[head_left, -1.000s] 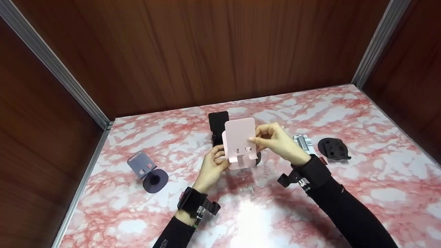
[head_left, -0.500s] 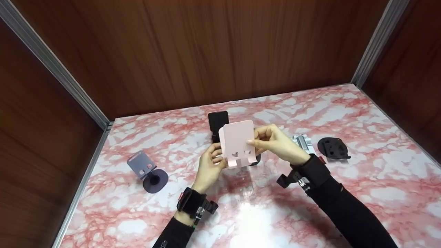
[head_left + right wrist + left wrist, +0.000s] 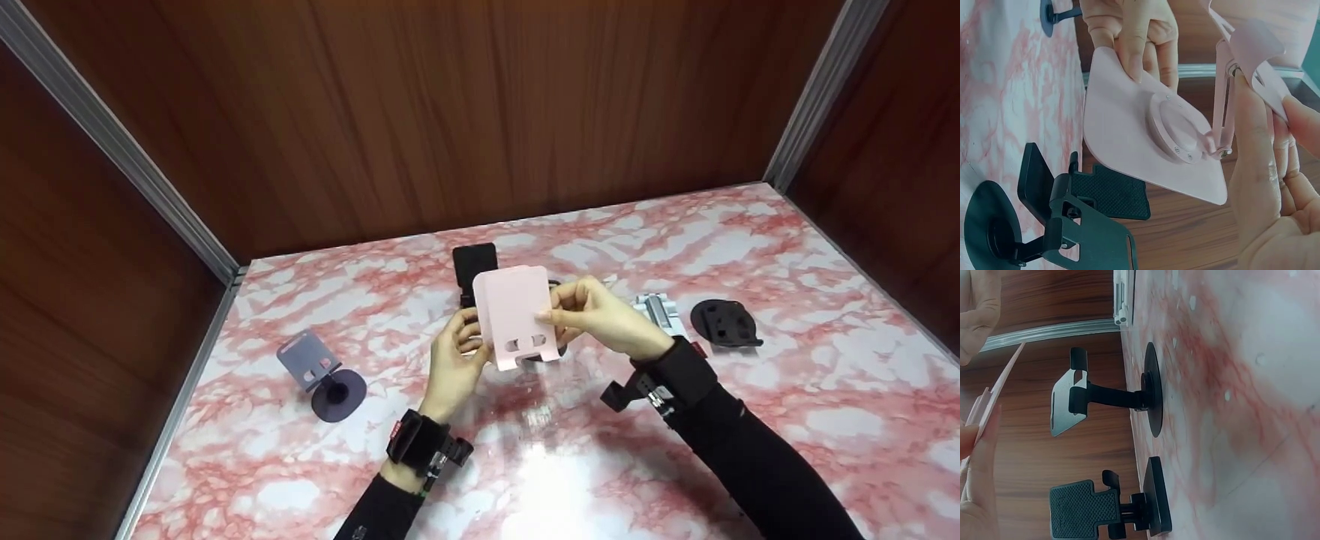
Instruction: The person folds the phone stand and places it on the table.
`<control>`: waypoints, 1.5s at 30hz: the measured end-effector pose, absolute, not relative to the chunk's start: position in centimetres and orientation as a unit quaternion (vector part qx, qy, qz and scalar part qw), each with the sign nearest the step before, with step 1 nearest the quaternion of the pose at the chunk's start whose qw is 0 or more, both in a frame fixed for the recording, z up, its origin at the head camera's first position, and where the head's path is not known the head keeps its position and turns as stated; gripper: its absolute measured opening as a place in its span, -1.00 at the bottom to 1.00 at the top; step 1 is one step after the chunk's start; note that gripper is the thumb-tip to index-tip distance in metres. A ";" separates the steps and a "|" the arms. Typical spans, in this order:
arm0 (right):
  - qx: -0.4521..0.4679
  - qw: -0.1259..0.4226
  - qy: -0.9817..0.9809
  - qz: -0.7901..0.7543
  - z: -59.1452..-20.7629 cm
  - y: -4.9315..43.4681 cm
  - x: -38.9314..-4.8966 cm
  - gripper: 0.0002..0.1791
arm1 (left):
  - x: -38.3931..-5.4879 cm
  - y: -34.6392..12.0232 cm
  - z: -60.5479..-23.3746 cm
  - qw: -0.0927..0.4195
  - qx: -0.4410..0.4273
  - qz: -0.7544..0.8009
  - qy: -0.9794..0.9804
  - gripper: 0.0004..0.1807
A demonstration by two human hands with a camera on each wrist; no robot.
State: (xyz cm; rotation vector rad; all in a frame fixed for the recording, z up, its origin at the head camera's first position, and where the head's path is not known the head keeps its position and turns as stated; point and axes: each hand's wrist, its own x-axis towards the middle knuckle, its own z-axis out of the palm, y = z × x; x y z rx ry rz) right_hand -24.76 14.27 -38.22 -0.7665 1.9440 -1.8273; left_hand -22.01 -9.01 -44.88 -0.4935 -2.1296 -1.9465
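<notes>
A pink folding phone stand [image 3: 516, 307] is held up above the table between both hands. My left hand [image 3: 455, 364] pinches the flat base [image 3: 1112, 118] at its edge. With thumb and curled fingers my right hand [image 3: 600, 315] grips the side of the slotted phone plate [image 3: 1255, 48]. Hinged arms [image 3: 1223, 95] join plate and base, with a round disc on the base, as the right wrist view shows. From the head view the plate faces the camera and covers most of the base, whose left edge shows behind it.
Behind the hands stand a black phone stand with a textured pad [image 3: 1081, 512] and another on a round base [image 3: 1153, 394]. A grey-purple stand [image 3: 309, 360] is at left. To the right lie a silver stand [image 3: 660, 311] and a folded black one [image 3: 726, 324]. Wood-grain walls [image 3: 480, 120] enclose the table.
The pink stand has shifted slightly left and down. Its plate and base have turned so that less of the base shows below the plate. Both hands keep their hold.
</notes>
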 end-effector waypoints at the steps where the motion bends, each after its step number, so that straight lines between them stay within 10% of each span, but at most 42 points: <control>1: -0.272 0.187 0.685 -0.650 -38.3 14.3 -24.8 -0.85 | -22.0 -9.0 -44.9 0.112 -0.169 -0.658 -0.725 -0.52; 28: -0.252 0.266 0.635 -0.681 -39.2 14.6 -24.8 -0.86 | -21.7 -8.6 -44.8 0.160 -0.191 -0.618 -0.746 -0.57; 45: -0.221 0.199 0.719 -0.629 -38.4 14.3 -24.0 -0.95 | -22.0 -8.6 -44.7 0.117 -0.177 -0.655 -0.725 -0.55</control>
